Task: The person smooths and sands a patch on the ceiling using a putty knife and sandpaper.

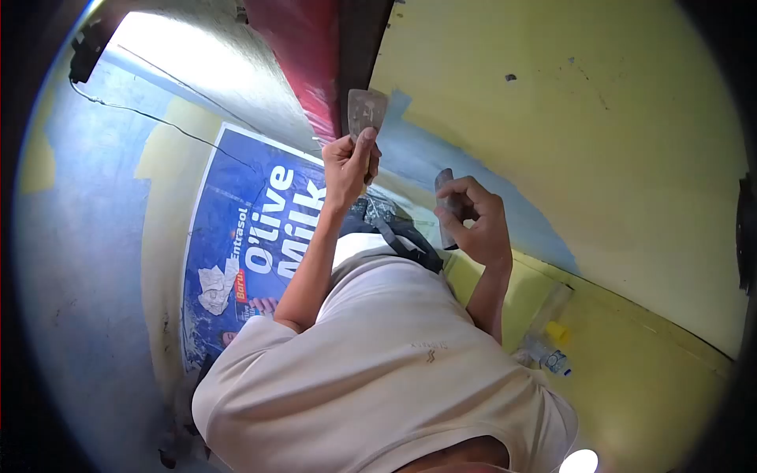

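Note:
My left hand (352,168) is closed round a putty knife (367,109), its broad grey blade smeared and pointing up, the thumb lying along the base of the blade. To its right, my right hand (479,219) grips a dark, flat, narrow plate (446,189) between thumb and fingers. The plate stands nearly upright and shows almost edge-on, with part of it behind the fingers. A gap separates the two hands, and both are held out in front of my body.
A yellow wall (599,150) with a bluish patch rises on the right. On the left hangs a blue milk banner (217,229), with a wire (158,120) above it. A red panel (296,51) stands ahead. A plastic bottle (550,356) lies at lower right.

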